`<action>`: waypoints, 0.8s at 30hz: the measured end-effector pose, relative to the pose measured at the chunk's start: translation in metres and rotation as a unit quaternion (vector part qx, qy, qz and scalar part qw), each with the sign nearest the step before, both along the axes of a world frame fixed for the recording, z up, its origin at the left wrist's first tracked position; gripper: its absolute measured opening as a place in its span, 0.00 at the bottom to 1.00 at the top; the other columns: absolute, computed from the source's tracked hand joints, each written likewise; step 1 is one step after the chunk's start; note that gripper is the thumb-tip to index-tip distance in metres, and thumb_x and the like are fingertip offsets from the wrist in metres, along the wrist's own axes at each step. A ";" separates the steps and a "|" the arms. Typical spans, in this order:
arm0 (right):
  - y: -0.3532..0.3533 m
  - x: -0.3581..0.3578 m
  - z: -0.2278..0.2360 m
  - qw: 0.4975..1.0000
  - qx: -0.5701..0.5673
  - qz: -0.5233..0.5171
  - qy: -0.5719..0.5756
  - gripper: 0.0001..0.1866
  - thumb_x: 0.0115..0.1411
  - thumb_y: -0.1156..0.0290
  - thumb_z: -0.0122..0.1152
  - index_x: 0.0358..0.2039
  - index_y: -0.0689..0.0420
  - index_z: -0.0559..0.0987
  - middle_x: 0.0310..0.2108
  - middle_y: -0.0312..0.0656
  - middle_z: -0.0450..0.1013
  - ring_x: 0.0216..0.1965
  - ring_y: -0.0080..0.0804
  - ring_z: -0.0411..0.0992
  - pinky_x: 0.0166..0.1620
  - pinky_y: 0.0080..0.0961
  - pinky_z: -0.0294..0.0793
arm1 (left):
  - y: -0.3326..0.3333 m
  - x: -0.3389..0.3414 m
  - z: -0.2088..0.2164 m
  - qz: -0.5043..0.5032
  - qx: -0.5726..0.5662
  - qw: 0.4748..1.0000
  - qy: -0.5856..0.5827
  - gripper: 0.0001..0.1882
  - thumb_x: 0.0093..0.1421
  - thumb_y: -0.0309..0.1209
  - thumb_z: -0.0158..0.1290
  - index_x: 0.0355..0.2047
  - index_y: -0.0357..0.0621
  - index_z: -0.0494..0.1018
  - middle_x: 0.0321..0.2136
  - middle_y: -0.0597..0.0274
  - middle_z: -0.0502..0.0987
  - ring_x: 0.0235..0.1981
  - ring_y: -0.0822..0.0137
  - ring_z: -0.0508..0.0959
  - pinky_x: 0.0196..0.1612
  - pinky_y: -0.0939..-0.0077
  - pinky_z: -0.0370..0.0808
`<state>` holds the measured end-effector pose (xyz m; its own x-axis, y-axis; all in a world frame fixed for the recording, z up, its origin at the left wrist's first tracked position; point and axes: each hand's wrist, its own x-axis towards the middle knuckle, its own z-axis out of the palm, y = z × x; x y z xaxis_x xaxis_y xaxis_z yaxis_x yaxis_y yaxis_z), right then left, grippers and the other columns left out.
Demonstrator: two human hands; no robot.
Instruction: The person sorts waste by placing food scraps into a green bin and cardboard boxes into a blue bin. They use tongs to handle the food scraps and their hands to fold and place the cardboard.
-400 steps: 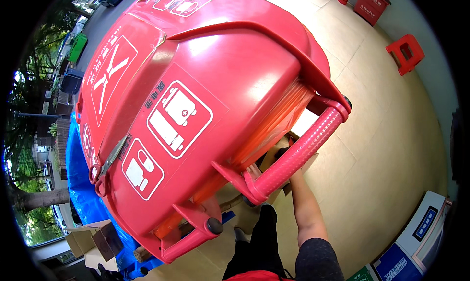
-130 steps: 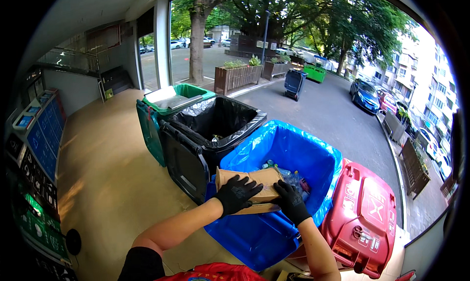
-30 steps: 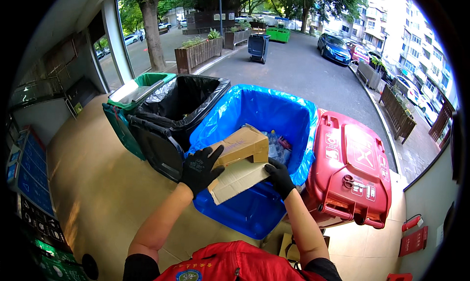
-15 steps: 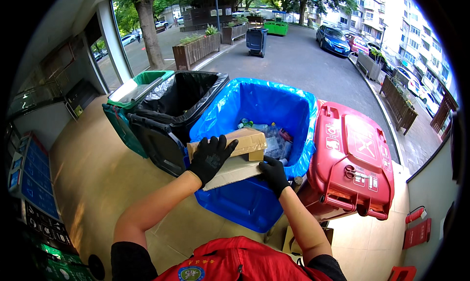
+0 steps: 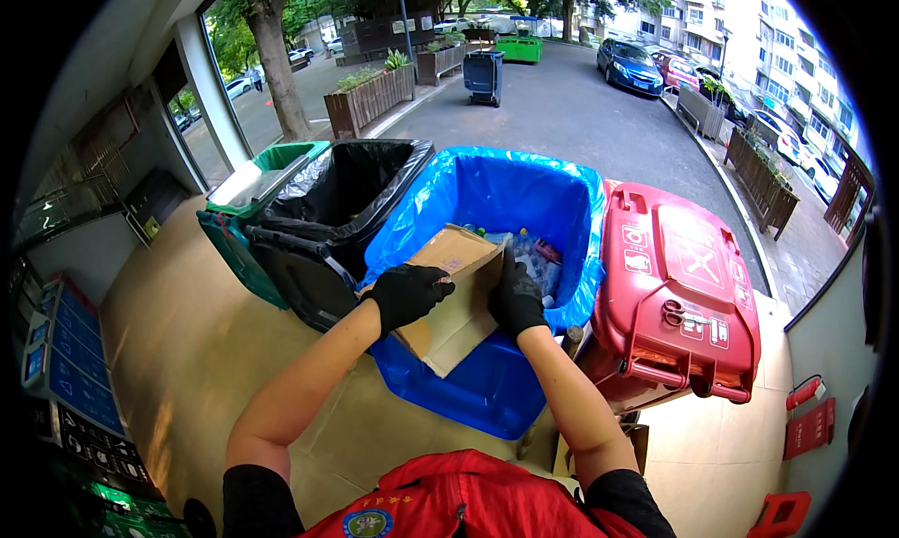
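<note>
Centre of the frame: both hands, in black gloves, are gripping a flattened brown cardboard box point(image 5: 448, 299); the box is tilting over the near rim of the blue bin point(image 5: 487, 388), its upper end reaching over the bin's opening, its lower end hanging outside the front wall.

The left hand point(image 5: 405, 293) is lying on the box's left edge, fingers curled together and clamped over the cardboard; the right hand point(image 5: 516, 299) is pressing the box's right edge, fingers close together and wrapped on the flap.

The blue bin is lined with a blue bag; inside it, past the box, clear plastic bottles point(image 5: 538, 257) are showing.

Left of the blue bin, touching it, a black bin point(image 5: 318, 248) with a black liner is standing open; further left, a green bin point(image 5: 245, 218) is sitting beside that one.

Right of the blue bin, just beside it, a red bin point(image 5: 679, 299) is standing with its lid shut.

Upper part of the frame: a road with a parked blue car point(image 5: 629, 65), a tree trunk point(image 5: 273, 65) at upper left, wooden planters point(image 5: 370, 98) along the kerb.

Bottom centre: the person's red top point(image 5: 449, 501) is filling the lower edge.
</note>
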<state>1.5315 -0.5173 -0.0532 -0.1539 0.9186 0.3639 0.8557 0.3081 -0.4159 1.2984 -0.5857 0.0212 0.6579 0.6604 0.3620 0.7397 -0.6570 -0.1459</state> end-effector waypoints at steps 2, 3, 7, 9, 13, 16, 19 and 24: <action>0.000 0.012 -0.006 0.998 -0.003 0.041 0.052 0.39 0.52 0.70 0.63 0.65 0.58 0.61 0.45 0.55 0.72 0.41 0.57 0.75 0.43 0.48 0.74 | 0.009 -0.008 -0.005 -0.006 -0.020 1.000 -0.017 0.14 0.61 0.28 0.53 0.47 0.54 0.77 0.44 0.62 0.80 0.36 0.57 0.82 0.32 0.64 0.78; -0.001 0.021 -0.007 0.996 0.042 0.030 0.073 0.38 0.52 0.71 0.63 0.64 0.58 0.62 0.44 0.55 0.72 0.41 0.56 0.74 0.44 0.47 0.74 | 0.013 -0.012 -0.009 -0.008 -0.029 0.999 -0.026 0.14 0.60 0.27 0.53 0.47 0.54 0.77 0.44 0.62 0.80 0.37 0.57 0.82 0.32 0.64 0.78; -0.023 0.029 0.001 0.972 0.196 0.056 0.114 0.29 0.54 0.73 0.63 0.59 0.58 0.69 0.42 0.52 0.74 0.41 0.51 0.74 0.47 0.44 0.73 | 0.021 -0.012 -0.017 0.032 -0.082 0.993 -0.078 0.12 0.62 0.31 0.52 0.46 0.53 0.77 0.42 0.61 0.81 0.39 0.56 0.82 0.35 0.63 0.78; -0.036 0.030 -0.008 0.966 0.174 0.145 0.122 0.27 0.56 0.69 0.65 0.56 0.59 0.71 0.43 0.51 0.73 0.41 0.48 0.74 0.46 0.41 0.74 | 0.025 0.011 -0.003 0.090 -0.147 0.982 -0.072 0.12 0.65 0.36 0.49 0.45 0.50 0.77 0.41 0.59 0.81 0.40 0.55 0.82 0.37 0.62 0.77; -0.082 -0.022 -0.004 0.867 -0.180 0.278 0.371 0.34 0.56 0.57 0.72 0.58 0.61 0.72 0.48 0.51 0.75 0.45 0.39 0.76 0.47 0.32 0.77 | 0.018 0.046 0.033 0.174 -0.240 0.949 -0.110 0.18 0.69 0.44 0.44 0.43 0.46 0.78 0.39 0.54 0.81 0.42 0.55 0.81 0.41 0.61 0.76; -0.083 -0.045 -0.018 0.877 -0.168 0.269 0.360 0.38 0.55 0.51 0.71 0.58 0.64 0.71 0.52 0.56 0.74 0.46 0.44 0.77 0.51 0.32 0.76 | 0.035 0.035 0.011 0.070 -0.123 0.990 -0.002 0.15 0.67 0.39 0.45 0.48 0.51 0.76 0.46 0.60 0.80 0.45 0.56 0.81 0.43 0.64 0.77; -0.089 -0.030 -0.009 0.879 -0.270 0.178 0.351 0.25 0.56 0.50 0.68 0.36 0.63 0.79 0.27 0.49 0.79 0.31 0.40 0.79 0.36 0.36 0.77 | 0.041 0.046 0.010 0.039 -0.099 0.992 0.066 0.16 0.66 0.33 0.46 0.52 0.55 0.74 0.51 0.60 0.78 0.47 0.57 0.80 0.46 0.67 0.78; -0.133 0.008 0.001 0.805 -0.360 0.124 0.455 0.22 0.60 0.51 0.66 0.31 0.62 0.82 0.20 0.38 0.76 0.17 0.22 0.71 0.21 0.23 0.69 | 0.037 0.078 -0.007 -0.040 -0.292 0.953 -0.062 0.20 0.68 0.31 0.45 0.59 0.45 0.70 0.59 0.50 0.72 0.58 0.54 0.74 0.60 0.66 0.70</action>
<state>1.5391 -0.6498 -0.0524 -0.3365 0.9236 -0.1837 0.0458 -0.1788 -0.9828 1.3763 -0.5489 0.0137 0.6910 0.7224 0.0259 0.6712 -0.6545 0.3480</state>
